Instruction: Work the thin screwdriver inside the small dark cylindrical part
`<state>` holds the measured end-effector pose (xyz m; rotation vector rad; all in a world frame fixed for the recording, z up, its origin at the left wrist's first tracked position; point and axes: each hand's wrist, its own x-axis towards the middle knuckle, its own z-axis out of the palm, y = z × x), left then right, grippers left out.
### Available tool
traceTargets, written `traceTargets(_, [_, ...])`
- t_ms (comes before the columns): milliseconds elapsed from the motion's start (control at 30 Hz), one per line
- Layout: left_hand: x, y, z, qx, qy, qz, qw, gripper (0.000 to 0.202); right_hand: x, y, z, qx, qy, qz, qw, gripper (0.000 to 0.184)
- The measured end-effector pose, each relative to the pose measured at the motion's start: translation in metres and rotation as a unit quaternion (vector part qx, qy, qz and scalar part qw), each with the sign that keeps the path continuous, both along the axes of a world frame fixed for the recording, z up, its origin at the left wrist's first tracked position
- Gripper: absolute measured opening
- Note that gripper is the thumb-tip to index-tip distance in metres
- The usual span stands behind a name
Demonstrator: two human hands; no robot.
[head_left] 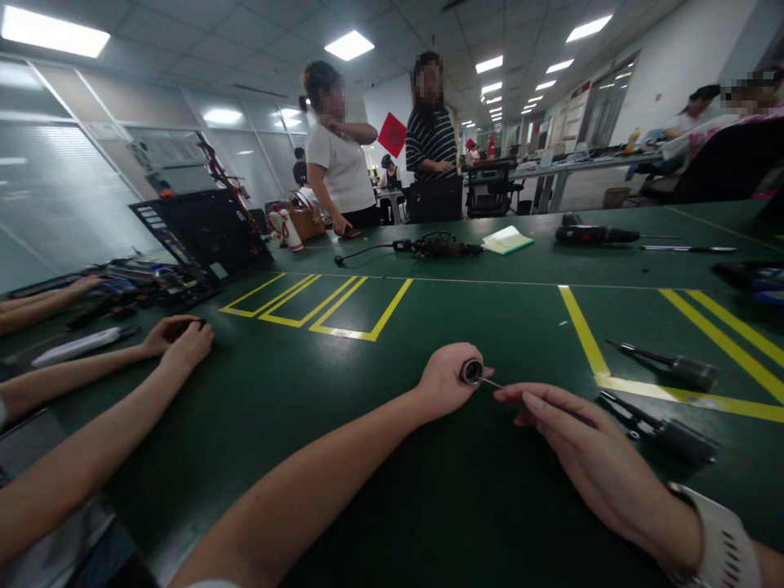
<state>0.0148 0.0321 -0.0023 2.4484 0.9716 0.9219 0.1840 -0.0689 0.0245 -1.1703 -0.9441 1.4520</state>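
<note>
My left hand (444, 381) is closed in a fist around the handle of a screwdriver (472, 372), whose round black end faces right. A thin metal shaft (490, 382) sticks out of that handle. My right hand (569, 433), with a white band on the wrist, pinches the shaft between its fingertips just to the right of the handle. Both hands rest low over the green table mat (392, 490), near its front middle.
Two more screwdrivers (674, 367) (661, 431) lie right of my right hand by yellow tape lines (585, 335). Co-workers' arms and hands (180, 336) reach in from the left. A dismantled laptop (202, 237), a cable (429, 245), a notepad (507, 239) and a power driver (594, 235) lie farther back. Two people stand behind the table.
</note>
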Motion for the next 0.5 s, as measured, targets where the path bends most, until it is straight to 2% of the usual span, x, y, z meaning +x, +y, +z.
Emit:
traceTargets(267, [0.0004, 0.0003, -0.0005, -0.025, -0.040, -0.009, 0.999, 0.023, 0.0013, -0.0040, -0.0043, 0.034, -0.012, 0.004, 0.999, 0.030])
traceTargets(500, [0.0001, -0.0006, -0.0006, -0.013, -0.053, -0.018, 0.998, 0.023, 0.0015, -0.0044, -0.0070, 0.063, -0.079, 0.026, 0.995, 0.028])
